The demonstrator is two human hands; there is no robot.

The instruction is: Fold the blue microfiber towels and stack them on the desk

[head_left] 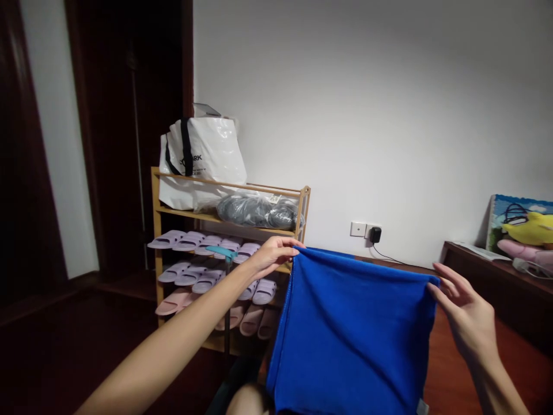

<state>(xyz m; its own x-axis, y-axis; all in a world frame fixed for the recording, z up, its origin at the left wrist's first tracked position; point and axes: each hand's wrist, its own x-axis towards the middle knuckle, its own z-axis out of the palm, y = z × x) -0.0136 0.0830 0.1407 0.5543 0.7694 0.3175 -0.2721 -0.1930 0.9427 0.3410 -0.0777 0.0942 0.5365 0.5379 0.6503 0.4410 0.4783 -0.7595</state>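
A blue cloth (354,334) hangs in front of me, folded, with layered edges showing down its left side. My left hand (276,255) pinches its upper left corner between thumb and fingers. At the upper right corner, my right hand (466,308) grips the fabric the same way. The top edge is stretched nearly straight between both hands, sloping slightly down to the right. Soft diagonal creases run across the cloth, and a small pale tag (422,407) shows at its lower right. The cloth's bottom edge is partly cut off by the frame.
A wooden shoe rack (228,218) with lilac slippers (207,280) and pink slippers (252,320) stands to the left. On top are a white bag (211,147) and a plastic-wrapped grey bundle (254,210). A black plug (375,234) sits in the wall; a yellow plush (529,229) lies right.
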